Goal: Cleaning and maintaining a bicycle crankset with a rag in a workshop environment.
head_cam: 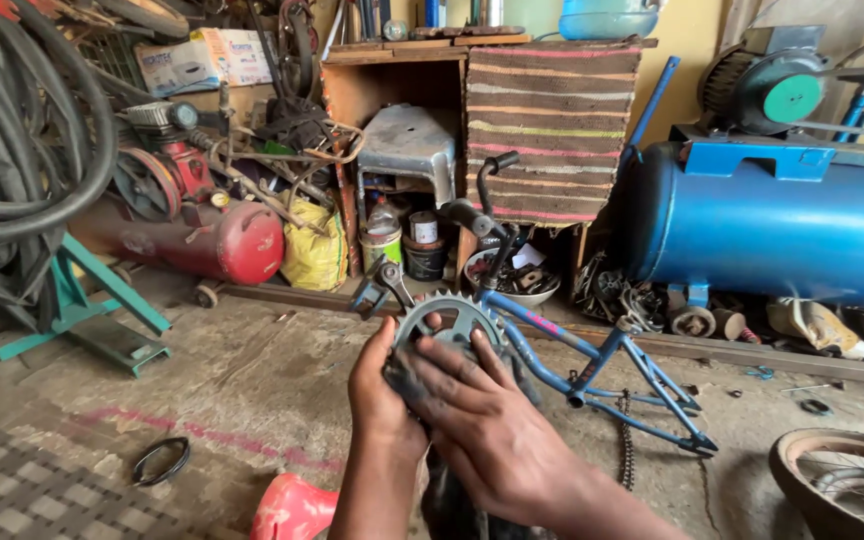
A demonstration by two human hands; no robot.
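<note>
A grey toothed chainring [449, 316] with its crank arm and pedal [379, 283] is held up in the middle of the head view. My left hand [382, 395] grips it from the left, thumb on the ring. My right hand [487, 425] presses a dark cloth [407, 380] against its lower part. Behind it a small blue bicycle frame [592, 360] lies on the concrete floor, handlebar [477, 205] up. A chain [626, 440] hangs from the frame.
A red compressor tank [222, 240] stands at the left and a big blue one [772, 220] at the right. Tyres [22, 130] hang far left. A wheel rim [842, 480] lies bottom right, a black ring [160, 460] bottom left, a red thing [292, 508] by my arm.
</note>
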